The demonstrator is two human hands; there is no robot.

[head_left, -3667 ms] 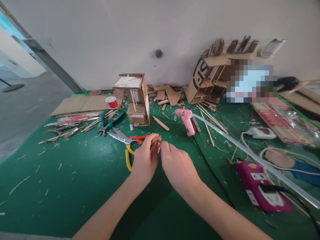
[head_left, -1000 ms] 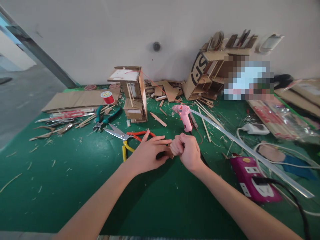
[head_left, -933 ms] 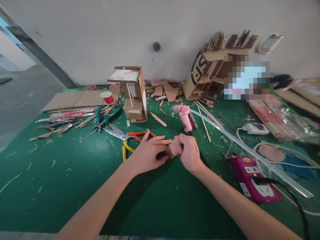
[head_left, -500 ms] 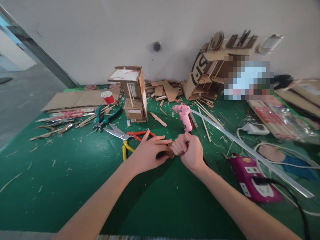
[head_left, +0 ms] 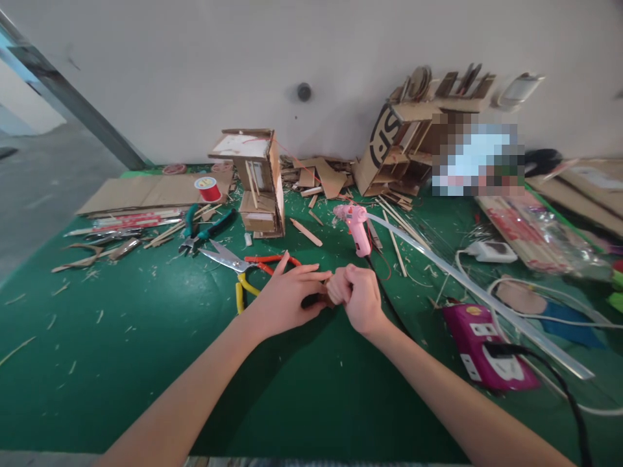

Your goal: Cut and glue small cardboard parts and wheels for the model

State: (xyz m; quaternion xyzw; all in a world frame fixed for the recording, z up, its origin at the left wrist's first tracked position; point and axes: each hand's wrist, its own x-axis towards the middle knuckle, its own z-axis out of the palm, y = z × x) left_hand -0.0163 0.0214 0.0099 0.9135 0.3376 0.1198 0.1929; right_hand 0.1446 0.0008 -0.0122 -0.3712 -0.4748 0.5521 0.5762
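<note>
My left hand and my right hand meet over the green mat, both closed on a small brown cardboard piece between them. The left hand pinches it with thumb and fingers while the forefinger points up. The right hand is a fist with its knuckles against the piece. Most of the piece is hidden by the fingers. A pink glue gun stands just beyond the right hand. Scissors with orange handles and yellow-handled pliers lie just left of the left hand.
A small cardboard model stands at the back centre. Green pliers, a red thread spool and flat cardboard lie at the left. A magenta power strip, cables and a long clear strip are at the right. Cardboard scraps line the wall.
Since 3.7 s ago my hands moved right with the piece, and the right hand closed into a fist. Over the last second they barely shift; the view drifted slightly.
</note>
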